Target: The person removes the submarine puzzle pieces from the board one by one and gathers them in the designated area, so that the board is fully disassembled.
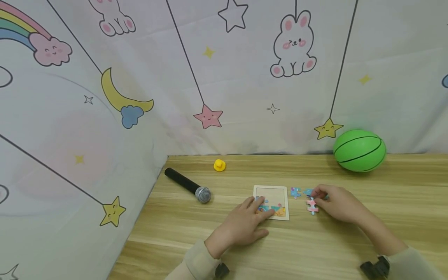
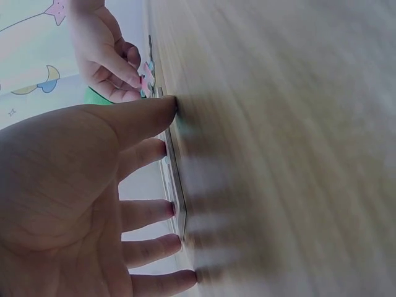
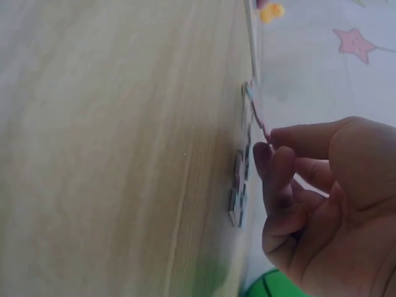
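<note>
A square wooden puzzle frame (image 1: 287, 202) lies on the table, with colourful pieces filling its lower part. My left hand (image 1: 243, 223) rests over its lower left side, fingers spread and straight; in the left wrist view the fingertips (image 2: 167, 209) touch down at the frame's edge. My right hand (image 1: 339, 204) is right of the frame and pinches a pink puzzle piece (image 1: 312, 206) between thumb and finger. Seen edge-on in the right wrist view, that puzzle piece (image 3: 257, 111) is tilted up. Loose blue puzzle pieces (image 1: 295, 192) lie beside the frame, some partly hidden under my right hand.
A black microphone (image 1: 185, 183) with a silver head lies to the left. Behind it sits a small yellow rubber duck (image 1: 219, 165). A green ball (image 1: 359, 151) stands at the back right, against a printed cloth backdrop (image 1: 245, 77) along the table's far edge.
</note>
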`<state>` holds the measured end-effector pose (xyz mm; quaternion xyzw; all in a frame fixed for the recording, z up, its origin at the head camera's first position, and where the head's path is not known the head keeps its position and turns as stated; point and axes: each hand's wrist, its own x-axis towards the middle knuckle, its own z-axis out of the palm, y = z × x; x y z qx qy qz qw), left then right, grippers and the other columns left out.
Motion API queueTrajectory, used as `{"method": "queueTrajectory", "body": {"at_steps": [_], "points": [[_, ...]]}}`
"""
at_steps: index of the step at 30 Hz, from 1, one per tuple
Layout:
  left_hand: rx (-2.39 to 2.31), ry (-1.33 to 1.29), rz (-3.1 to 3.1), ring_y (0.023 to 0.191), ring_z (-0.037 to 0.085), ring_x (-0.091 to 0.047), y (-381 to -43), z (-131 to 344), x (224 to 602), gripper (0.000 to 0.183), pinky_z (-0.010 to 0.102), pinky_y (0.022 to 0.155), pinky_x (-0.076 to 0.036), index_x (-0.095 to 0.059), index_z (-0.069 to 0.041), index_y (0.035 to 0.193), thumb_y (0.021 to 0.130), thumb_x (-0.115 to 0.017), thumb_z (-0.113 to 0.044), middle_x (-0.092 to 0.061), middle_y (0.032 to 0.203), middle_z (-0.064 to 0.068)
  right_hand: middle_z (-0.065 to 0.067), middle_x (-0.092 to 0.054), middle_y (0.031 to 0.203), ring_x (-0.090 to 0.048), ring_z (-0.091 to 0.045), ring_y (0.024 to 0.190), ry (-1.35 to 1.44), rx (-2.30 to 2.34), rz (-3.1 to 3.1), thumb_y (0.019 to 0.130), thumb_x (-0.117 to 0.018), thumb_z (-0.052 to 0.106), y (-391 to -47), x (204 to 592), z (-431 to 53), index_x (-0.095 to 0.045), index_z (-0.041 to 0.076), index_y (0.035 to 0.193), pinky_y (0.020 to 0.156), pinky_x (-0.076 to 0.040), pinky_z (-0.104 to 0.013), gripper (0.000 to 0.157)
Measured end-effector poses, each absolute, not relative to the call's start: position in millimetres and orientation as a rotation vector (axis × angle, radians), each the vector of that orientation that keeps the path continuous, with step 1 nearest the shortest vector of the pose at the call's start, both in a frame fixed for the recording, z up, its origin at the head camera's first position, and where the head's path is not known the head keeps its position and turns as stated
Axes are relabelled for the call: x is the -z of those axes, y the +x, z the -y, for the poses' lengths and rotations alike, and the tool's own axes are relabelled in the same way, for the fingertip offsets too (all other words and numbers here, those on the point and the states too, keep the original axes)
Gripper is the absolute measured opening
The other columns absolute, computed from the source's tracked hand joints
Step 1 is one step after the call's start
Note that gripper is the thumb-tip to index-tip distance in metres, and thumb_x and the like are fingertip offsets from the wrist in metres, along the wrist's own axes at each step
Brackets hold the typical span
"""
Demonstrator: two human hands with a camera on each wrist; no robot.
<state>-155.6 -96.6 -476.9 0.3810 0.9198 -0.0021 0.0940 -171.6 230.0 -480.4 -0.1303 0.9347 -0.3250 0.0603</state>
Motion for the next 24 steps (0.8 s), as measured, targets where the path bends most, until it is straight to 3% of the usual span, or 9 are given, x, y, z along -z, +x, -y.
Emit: {"method": "queueTrajectory", "body": {"at_steps": [4, 11, 18, 21, 24], "points": [[0.005, 1.134, -2.729, 0.15, 0.035, -0.033, -155.7, 96.4, 477.1, 0.059, 0.049, 0.115, -0.04, -0.044, -0.037, 0.159, 0.104, -0.058, -0.053, -0.029, 0.169, 0.009, 0.003, -0.069, 0.096, -0.062, -0.018, 0.089, -0.383, 0.964, -2.845, 0.097, -0.071, 0.014, -171.7, 481.0, -231.3, -0.073, 0.01, 0.105, 0.08, -0.052, -0.047, 0.009], [-0.008, 1.123, -2.721, 0.151, 0.036, -0.033, -156.4, 96.1, 475.8, 0.059, 0.049, 0.116, -0.039, -0.044, -0.036, 0.159, 0.104, -0.057, -0.053, -0.029, 0.169, 0.009, 0.002, -0.069, 0.097, -0.055, -0.015, 0.076, -0.37, 0.977, -2.841, 0.099, -0.07, 0.017, -172.7, 479.5, -232.0, -0.072, 0.009, 0.107, 0.069, -0.048, -0.037, 0.011], [0.042, 1.111, -2.701, 0.151, 0.032, -0.032, -160.1, 98.2, 471.2, 0.062, 0.053, 0.115, -0.039, -0.04, -0.039, 0.16, 0.103, -0.058, -0.055, -0.027, 0.17, 0.007, 0.004, -0.071, 0.097, -0.062, -0.018, 0.091, -0.397, 0.997, -2.864, 0.097, -0.073, 0.014, -174.5, 479.8, -222.5, -0.074, 0.01, 0.105, 0.083, -0.053, -0.048, 0.009], [0.032, 1.096, -2.694, 0.152, 0.032, -0.031, -161.5, 100.8, 471.2, 0.063, 0.055, 0.116, -0.037, -0.04, -0.039, 0.16, 0.102, -0.058, -0.056, -0.026, 0.17, 0.007, 0.003, -0.071, 0.098, -0.061, -0.015, 0.086, -0.401, 1.014, -2.845, 0.097, -0.072, 0.013, -176.1, 478.8, -216.1, -0.074, 0.01, 0.106, 0.081, -0.052, -0.044, 0.01], [0.014, 1.08, -2.695, 0.152, 0.033, -0.031, -162.7, 104.1, 472.3, 0.065, 0.056, 0.116, -0.036, -0.039, -0.04, 0.161, 0.101, -0.059, -0.058, -0.025, 0.17, 0.009, 0.001, -0.069, 0.096, -0.059, -0.013, 0.073, -0.394, 1.071, -2.783, 0.098, -0.069, 0.012, -177.7, 477.3, -209.3, -0.073, 0.007, 0.109, 0.07, -0.051, -0.036, 0.012]]}}
